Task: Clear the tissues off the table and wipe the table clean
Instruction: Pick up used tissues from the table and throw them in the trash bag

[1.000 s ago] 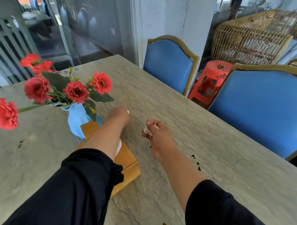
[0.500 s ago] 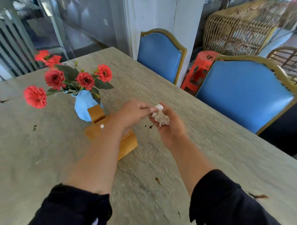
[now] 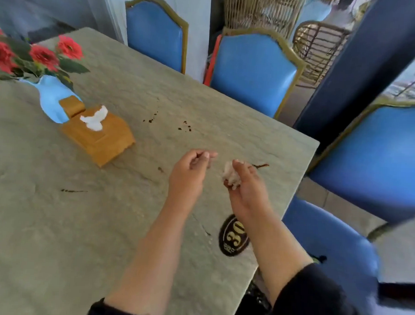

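Observation:
My right hand (image 3: 244,182) holds a crumpled white tissue (image 3: 230,176) in its curled fingers, above the grey stone table (image 3: 56,222) near its right edge. Just to its left, my left hand (image 3: 191,171) hovers with fingers loosely curled and nothing in it. A wooden tissue box (image 3: 100,136) with a white tissue (image 3: 94,119) sticking out of its top sits further back on the left. Dark crumbs and stains (image 3: 184,127) dot the tabletop beyond my hands.
A blue vase with red flowers (image 3: 49,98) stands behind the tissue box. A round black number plate (image 3: 232,237) is fixed near the table's right edge. Blue chairs (image 3: 250,71) line the far and right sides, with a dark pillar (image 3: 362,69) behind them.
Both hands have moved away from the tissue box toward the table's right edge. My left hand has let go of the tissue wad, which stays in my right hand. My view has swung right.

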